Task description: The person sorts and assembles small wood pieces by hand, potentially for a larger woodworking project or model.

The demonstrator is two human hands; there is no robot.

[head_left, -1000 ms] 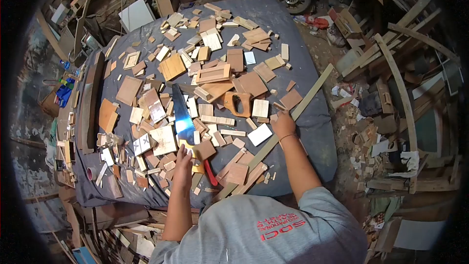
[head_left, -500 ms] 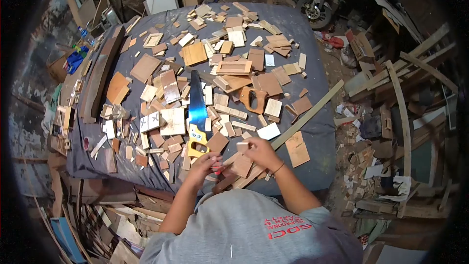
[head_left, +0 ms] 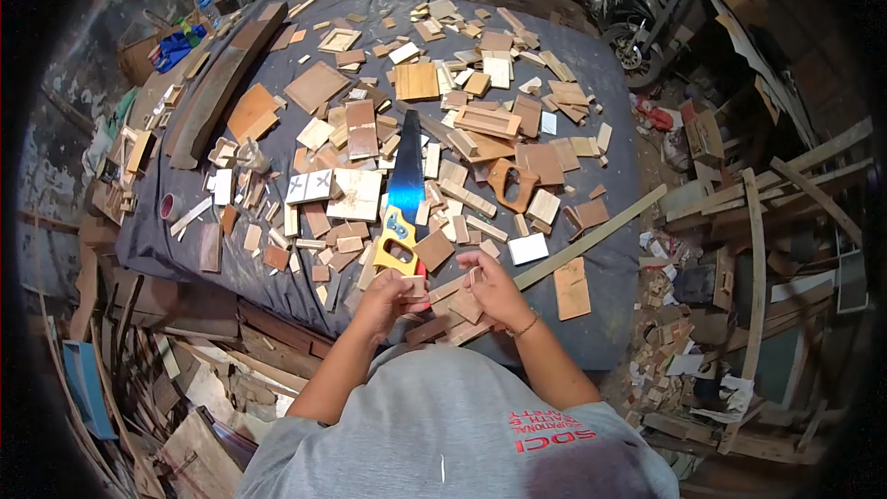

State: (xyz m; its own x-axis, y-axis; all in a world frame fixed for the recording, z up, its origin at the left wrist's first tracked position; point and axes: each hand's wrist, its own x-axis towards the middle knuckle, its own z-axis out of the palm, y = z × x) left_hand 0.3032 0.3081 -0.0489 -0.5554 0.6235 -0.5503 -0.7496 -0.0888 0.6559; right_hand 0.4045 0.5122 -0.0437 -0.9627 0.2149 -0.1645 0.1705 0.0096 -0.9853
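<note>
My left hand [head_left: 386,303] is closed, with a small wood block [head_left: 413,286] pinched between thumb and fingers. Close beside it, my right hand [head_left: 497,291] has its fingers curled; whether a small piece is in them I cannot make out. Below and between the hands lies a flat brown wood piece [head_left: 465,305], partly covered by my right hand. Just beyond my left hand rests a handsaw with a yellow handle [head_left: 399,238], its blade pointing away. Something red [head_left: 421,269] shows by the left fingertips, mostly hidden.
Wood offcuts [head_left: 351,194] cover much of the dark cloth-covered table [head_left: 610,342]. A wooden saw handle [head_left: 511,185] lies right of the yellow-handled saw. A long wood strip [head_left: 591,238] runs diagonally at right. A heavy beam [head_left: 226,83] lies along the left edge. A motorcycle [head_left: 633,46] stands behind.
The small block seen in my right hand's fingertips earlier no longer shows there; a similar block is now in my left hand. The view has shifted, so the table contents appear further right.
</note>
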